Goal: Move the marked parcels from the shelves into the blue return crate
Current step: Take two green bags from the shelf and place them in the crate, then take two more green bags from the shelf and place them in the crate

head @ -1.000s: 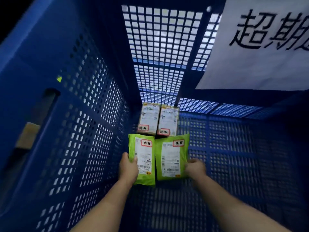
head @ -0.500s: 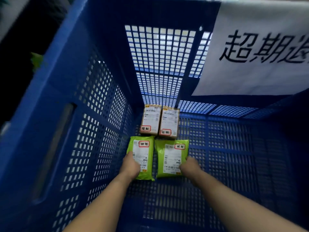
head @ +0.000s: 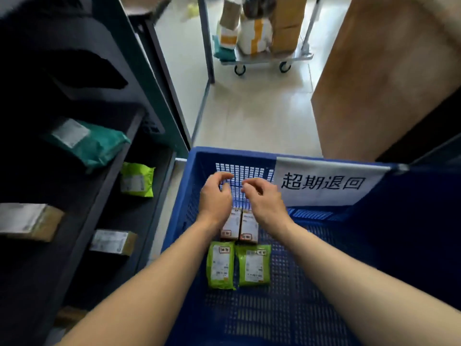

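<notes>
One blue crate (head: 239, 156) holds four parcels: two lime-green pouches (head: 220, 264) (head: 254, 264) and two small cardboard boxes (head: 232, 226) (head: 249, 228). The shelves (head: 104, 191) at the frame's left carry one teal mailer (head: 92, 143), one lime-green pouch (head: 136, 179) and two brown boxes (head: 30, 221) (head: 113, 242). One paper sign (head: 324, 201), one wheeled trolley (head: 264, 58).

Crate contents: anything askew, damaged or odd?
Nothing stands out. Two brown boxes sit side by side on the blue crate floor, two green bags flat in a row nearer the person, labels up. The left hand and right hand are above them, holding nothing.
</notes>
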`<control>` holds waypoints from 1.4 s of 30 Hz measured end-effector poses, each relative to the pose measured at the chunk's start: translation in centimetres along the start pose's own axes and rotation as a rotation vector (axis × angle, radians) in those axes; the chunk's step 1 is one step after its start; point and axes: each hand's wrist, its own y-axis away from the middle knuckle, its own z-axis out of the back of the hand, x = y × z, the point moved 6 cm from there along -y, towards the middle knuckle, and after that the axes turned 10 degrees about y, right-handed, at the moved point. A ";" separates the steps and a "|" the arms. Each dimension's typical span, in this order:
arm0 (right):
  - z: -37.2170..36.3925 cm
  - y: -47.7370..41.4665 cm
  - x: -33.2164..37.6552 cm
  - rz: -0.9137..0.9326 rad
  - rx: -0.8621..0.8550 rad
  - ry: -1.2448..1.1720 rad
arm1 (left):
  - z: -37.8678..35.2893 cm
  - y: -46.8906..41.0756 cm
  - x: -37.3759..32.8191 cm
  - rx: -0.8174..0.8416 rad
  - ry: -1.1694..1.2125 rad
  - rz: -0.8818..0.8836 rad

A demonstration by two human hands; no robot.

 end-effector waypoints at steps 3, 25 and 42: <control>4.5 2.0 9.7 0.122 -0.074 -0.079 | 3.9 0.6 -10.7 -0.077 0.107 -0.157; 21.3 32.8 63.1 1.000 -0.168 -0.585 | 35.6 27.3 -58.9 -0.449 0.324 -1.021; 16.8 50.5 65.0 1.185 0.489 -0.813 | 39.1 51.4 -57.7 -1.003 0.079 -1.019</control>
